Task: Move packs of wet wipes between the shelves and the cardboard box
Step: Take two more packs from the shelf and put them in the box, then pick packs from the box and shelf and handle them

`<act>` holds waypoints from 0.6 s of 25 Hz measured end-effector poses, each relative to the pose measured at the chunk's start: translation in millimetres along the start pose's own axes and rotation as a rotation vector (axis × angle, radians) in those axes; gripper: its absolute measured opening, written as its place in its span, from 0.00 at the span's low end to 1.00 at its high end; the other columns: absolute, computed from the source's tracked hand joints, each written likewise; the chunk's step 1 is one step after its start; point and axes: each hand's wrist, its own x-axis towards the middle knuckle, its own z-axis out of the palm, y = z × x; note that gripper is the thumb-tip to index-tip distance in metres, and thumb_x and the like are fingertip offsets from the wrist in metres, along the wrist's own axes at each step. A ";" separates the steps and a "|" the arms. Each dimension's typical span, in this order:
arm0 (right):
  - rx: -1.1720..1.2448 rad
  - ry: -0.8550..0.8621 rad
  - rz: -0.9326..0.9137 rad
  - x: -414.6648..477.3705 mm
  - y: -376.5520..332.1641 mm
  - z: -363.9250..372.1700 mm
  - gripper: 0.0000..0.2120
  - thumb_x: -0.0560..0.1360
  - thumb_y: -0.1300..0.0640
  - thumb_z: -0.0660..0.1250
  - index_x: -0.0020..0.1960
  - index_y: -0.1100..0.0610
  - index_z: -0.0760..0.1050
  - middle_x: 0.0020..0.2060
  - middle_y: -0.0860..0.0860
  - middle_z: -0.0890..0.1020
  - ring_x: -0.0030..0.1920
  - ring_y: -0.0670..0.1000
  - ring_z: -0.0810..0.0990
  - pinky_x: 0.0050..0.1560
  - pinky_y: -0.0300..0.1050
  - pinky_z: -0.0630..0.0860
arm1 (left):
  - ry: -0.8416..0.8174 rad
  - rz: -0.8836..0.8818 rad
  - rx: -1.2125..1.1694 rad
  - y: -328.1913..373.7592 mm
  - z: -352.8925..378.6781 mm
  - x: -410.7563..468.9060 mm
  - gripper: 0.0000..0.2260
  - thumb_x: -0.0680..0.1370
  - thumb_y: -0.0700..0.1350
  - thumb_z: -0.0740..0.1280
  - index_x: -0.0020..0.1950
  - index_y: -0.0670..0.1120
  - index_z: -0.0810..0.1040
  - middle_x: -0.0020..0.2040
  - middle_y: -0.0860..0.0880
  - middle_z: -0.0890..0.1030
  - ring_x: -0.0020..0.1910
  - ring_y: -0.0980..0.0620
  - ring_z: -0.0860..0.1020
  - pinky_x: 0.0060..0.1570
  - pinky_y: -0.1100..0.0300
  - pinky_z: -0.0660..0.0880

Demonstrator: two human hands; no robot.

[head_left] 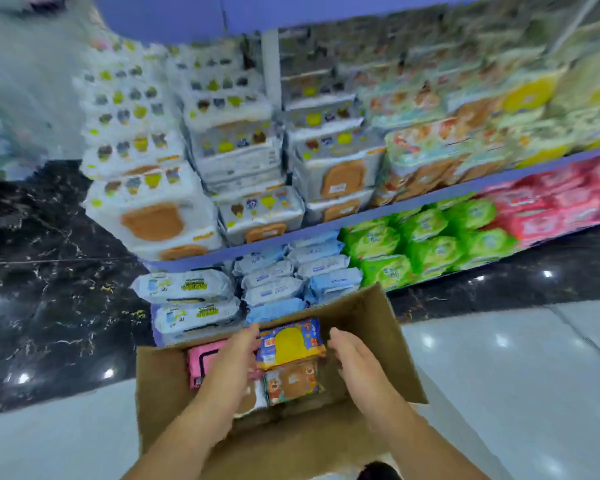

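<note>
An open cardboard box (371, 320) stands on the floor in front of the shelves. Inside lie a blue pack of wet wipes with a yellow lid (291, 342), a pack with a bear picture (293, 382) below it, and a pink pack (201, 362) at the left. My left hand (231, 367) reaches into the box, fingers touching the left edge of the yellow-lidded pack. My right hand (352, 362) is beside that pack's right edge, fingers apart, and I cannot tell whether it touches. The pack rests in the box between both hands.
The shelves (326, 225) hold stacked white packs with brown lids (153, 220) on top, and blue-white packs (274, 282), green packs (426, 237) and red packs (551, 209) on the bottom row. A black marble floor strip (49, 289) runs along the shelves; light tiles (516, 375) lie nearer.
</note>
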 end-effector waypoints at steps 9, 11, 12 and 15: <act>0.136 0.254 -0.368 -215.9 -161.8 -71.4 0.20 0.83 0.44 0.58 0.71 0.51 0.71 0.70 0.48 0.74 0.71 0.50 0.71 0.75 0.54 0.66 | -0.283 0.515 0.221 181.3 41.4 -224.0 0.21 0.83 0.61 0.58 0.73 0.54 0.71 0.74 0.54 0.72 0.73 0.50 0.70 0.65 0.49 0.66; 0.135 0.290 -0.431 -249.7 -196.4 -92.4 0.23 0.82 0.40 0.58 0.73 0.49 0.69 0.72 0.47 0.72 0.72 0.50 0.70 0.75 0.56 0.66 | -0.309 0.658 0.242 222.9 55.4 -266.7 0.21 0.83 0.61 0.59 0.74 0.55 0.70 0.74 0.55 0.71 0.73 0.51 0.69 0.66 0.50 0.66; 0.142 0.313 -0.458 -267.6 -215.6 -106.0 0.26 0.81 0.38 0.58 0.74 0.49 0.69 0.73 0.46 0.72 0.72 0.50 0.70 0.74 0.57 0.67 | -0.314 0.728 0.241 244.6 64.1 -290.0 0.19 0.83 0.61 0.59 0.72 0.56 0.71 0.74 0.55 0.71 0.73 0.51 0.69 0.69 0.49 0.66; 0.126 0.333 -0.607 -306.7 -269.3 -153.9 0.29 0.77 0.33 0.60 0.73 0.46 0.70 0.71 0.45 0.73 0.71 0.50 0.71 0.73 0.59 0.68 | -0.320 0.906 0.240 302.2 93.5 -343.3 0.06 0.83 0.59 0.60 0.58 0.63 0.74 0.66 0.58 0.75 0.68 0.52 0.72 0.69 0.48 0.68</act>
